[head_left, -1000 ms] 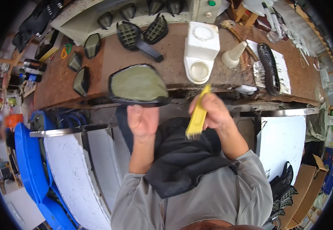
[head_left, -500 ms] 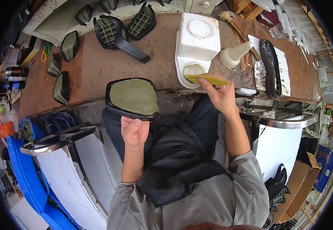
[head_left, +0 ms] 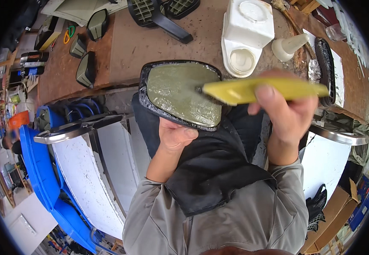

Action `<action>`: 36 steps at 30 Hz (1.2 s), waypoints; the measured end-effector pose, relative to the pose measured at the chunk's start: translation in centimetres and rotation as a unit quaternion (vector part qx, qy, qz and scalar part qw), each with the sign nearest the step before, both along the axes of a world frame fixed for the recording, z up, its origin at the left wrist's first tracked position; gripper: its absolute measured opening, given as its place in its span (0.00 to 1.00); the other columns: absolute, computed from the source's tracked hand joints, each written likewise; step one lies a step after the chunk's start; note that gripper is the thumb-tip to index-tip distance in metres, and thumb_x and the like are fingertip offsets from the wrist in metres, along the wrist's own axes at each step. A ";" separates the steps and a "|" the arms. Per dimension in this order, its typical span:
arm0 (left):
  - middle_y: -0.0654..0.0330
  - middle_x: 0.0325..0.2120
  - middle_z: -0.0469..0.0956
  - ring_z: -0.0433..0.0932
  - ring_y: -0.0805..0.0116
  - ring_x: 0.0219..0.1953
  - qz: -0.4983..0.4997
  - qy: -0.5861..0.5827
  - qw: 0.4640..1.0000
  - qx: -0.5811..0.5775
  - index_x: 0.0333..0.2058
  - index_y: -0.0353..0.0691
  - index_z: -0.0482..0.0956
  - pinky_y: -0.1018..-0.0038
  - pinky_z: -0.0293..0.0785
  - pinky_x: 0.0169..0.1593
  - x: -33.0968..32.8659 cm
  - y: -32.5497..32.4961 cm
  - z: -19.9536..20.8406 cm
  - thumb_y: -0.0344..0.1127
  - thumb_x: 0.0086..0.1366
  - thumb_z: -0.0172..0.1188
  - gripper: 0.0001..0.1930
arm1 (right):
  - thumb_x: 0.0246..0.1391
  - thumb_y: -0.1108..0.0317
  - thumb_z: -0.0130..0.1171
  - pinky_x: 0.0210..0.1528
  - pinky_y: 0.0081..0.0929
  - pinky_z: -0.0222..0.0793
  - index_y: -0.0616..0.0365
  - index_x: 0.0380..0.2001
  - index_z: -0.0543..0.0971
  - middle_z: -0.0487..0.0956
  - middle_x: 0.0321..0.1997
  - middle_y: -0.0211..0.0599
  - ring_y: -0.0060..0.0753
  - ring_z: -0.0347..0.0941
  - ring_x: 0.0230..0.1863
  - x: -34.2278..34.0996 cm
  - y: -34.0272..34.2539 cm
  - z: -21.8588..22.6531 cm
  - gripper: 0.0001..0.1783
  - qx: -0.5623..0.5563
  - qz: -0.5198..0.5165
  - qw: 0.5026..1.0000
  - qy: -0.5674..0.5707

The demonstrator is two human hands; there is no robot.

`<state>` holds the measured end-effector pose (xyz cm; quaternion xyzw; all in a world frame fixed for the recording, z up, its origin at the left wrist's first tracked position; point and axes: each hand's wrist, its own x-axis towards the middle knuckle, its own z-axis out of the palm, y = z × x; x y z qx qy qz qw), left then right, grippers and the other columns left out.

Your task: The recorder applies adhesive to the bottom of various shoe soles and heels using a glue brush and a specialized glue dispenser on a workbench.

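My left hand [head_left: 172,137] grips the lower edge of a black-framed mirror piece [head_left: 180,93] whose face is smeared with a greenish-yellow coating. It is held up over my lap, in front of the brown workbench [head_left: 129,46]. My right hand [head_left: 284,112] is closed on a flat yellow spreader [head_left: 256,89], held level. The spreader's left tip lies on the right part of the coated mirror face. A dark cloth [head_left: 210,165] covers my lap under both hands.
On the bench stand a white plastic tank [head_left: 246,36], a white funnel [head_left: 288,44], a black brush-like piece [head_left: 327,68], several loose side mirrors [head_left: 86,68] and black gridded parts [head_left: 150,15]. White panels [head_left: 91,165] and a blue frame [head_left: 38,170] stand left.
My right hand has brought the yellow spreader back from the white tank on the bench to the mirror face. The left hand has raised the mirror closer to me.
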<state>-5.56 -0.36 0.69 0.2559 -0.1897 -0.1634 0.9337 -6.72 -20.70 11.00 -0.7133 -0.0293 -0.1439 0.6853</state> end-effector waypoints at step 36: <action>0.53 0.53 0.70 0.66 0.56 0.58 -0.148 0.255 0.908 -0.298 0.52 0.37 0.70 0.54 0.58 0.62 -4.5 0.3 8.6 0.40 0.67 0.47 0.18 | 0.45 0.69 0.60 0.21 0.25 0.62 0.59 0.28 0.78 0.79 0.30 0.39 0.30 0.71 0.24 -6.9 -0.9 3.8 0.07 -0.280 0.189 0.818 -0.466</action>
